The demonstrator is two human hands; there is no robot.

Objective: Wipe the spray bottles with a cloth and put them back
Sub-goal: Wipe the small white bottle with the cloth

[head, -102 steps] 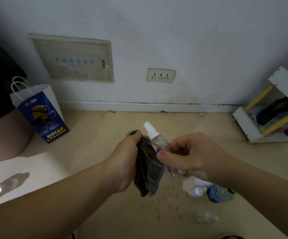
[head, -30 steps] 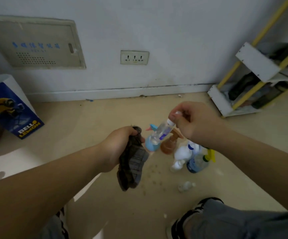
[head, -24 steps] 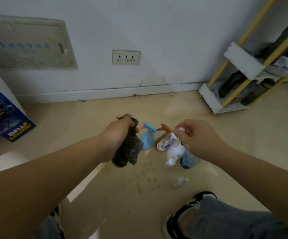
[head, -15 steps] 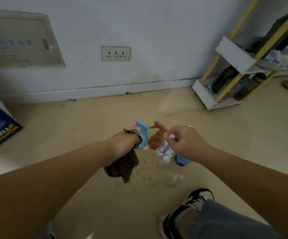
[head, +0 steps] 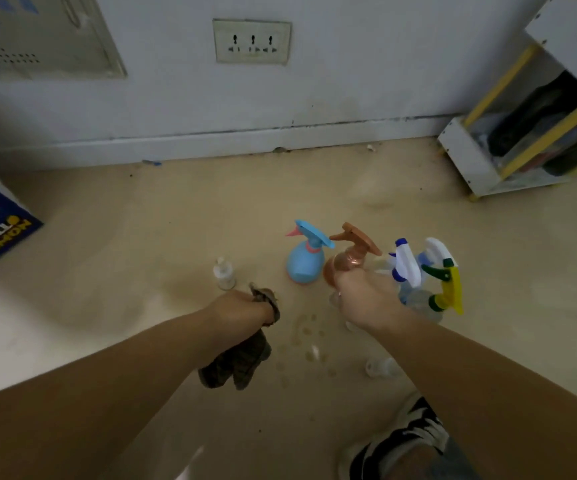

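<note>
The left hand (head: 242, 306) grips the cloth (head: 235, 362), which hangs down. The right hand (head: 363, 299) is the nearer one to the upright spray bottles (head: 306, 265), which stand on the floor (head: 176, 237) just beyond it. Its fingers are hidden, so I cannot tell their state.

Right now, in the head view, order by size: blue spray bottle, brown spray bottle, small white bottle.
1. blue spray bottle and brown spray bottle: look alike, brown partly hidden.
2. small white bottle.
</note>
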